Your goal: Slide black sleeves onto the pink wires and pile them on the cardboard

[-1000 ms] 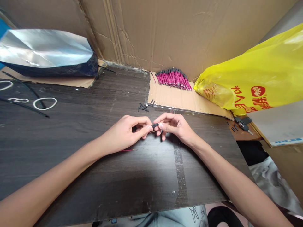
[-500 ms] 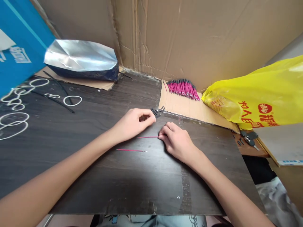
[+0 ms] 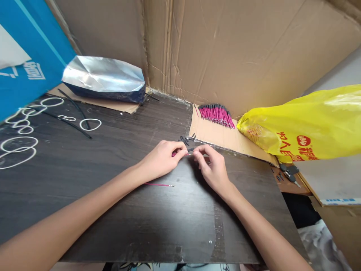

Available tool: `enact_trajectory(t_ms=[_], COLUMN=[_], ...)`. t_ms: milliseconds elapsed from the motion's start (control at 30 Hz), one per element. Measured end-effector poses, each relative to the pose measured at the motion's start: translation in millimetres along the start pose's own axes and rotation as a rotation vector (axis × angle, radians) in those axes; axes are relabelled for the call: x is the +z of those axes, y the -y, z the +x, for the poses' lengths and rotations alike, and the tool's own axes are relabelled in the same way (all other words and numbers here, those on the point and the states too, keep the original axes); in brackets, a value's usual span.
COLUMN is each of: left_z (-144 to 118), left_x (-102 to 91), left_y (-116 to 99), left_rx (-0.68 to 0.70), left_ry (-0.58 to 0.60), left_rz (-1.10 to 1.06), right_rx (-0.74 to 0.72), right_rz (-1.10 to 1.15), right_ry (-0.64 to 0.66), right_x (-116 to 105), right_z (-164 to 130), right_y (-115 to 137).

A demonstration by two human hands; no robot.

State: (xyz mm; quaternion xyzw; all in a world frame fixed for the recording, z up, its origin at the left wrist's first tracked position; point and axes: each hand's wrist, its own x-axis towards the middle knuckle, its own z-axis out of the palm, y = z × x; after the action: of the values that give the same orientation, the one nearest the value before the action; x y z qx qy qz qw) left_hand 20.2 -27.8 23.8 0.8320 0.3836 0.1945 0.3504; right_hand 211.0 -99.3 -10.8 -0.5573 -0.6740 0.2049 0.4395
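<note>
My left hand (image 3: 165, 160) is closed in a pinch on a thin red wire (image 3: 174, 154). Part of the wire shows inside the curled fingers, and its end pokes out toward the right. Facing it, my right hand (image 3: 212, 165) has thumb and forefinger pinched together; what lies between them is too small to make out. A short black tube (image 3: 191, 149) shows in the gap between the hands. Several more black tube pieces (image 3: 184, 140) lie just beyond the fingertips. Another red wire (image 3: 160, 184) with a bare metal tip rests on the table, partly behind my left wrist.
A pile of red wires with black ends (image 3: 216, 116) lies on a cardboard sheet (image 3: 201, 131). Beside it stands a yellow plastic bag (image 3: 316, 120). To the left are a silver-topped package (image 3: 104, 77), white elastic loops (image 3: 90, 124) and long black tubing (image 3: 75, 107).
The red wire has passed from my right hand to my left. Both hands have come closer together near the black tubes. The view has shifted slightly.
</note>
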Motion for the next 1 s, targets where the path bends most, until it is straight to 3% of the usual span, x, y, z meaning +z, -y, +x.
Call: enact_trajectory(t_ms=[100, 300, 533, 633, 800, 1000], left_z=[1.8, 4.0, 3.2, 1.6, -0.5, 3.6], left_x=[-3.1, -4.6, -3.9, -3.1, 0.8, 6.7], left_y=[2.4, 7.9, 8.6, 8.2, 7.5, 12.6], left_rx=[-0.051, -0.081, -0.084, -0.078, -0.013, -0.004], left_ry=[-0.092, -0.137, -0.136, -0.126, -0.06, -0.006], left_rz=[-0.002, -0.062, -0.071, -0.066, -0.083, -0.065], right_rx=[-0.059, -0.132, -0.102, -0.082, 0.128, 0.254], right_rz=[-0.14, -0.638, -0.577, -0.452, 0.146, 0.507], right_ry=[-0.049, 0.214, 0.156, 0.105, 0.039, 0.048], right_x=[-7.0, -4.9, -0.7, -2.4, -2.7, -3.2], right_z=[23.1, 66.2, 67.7, 45.5, 5.9, 10.1], right_y=[-13.6, -34.3, -38.6, -31.9, -19.9, -19.8])
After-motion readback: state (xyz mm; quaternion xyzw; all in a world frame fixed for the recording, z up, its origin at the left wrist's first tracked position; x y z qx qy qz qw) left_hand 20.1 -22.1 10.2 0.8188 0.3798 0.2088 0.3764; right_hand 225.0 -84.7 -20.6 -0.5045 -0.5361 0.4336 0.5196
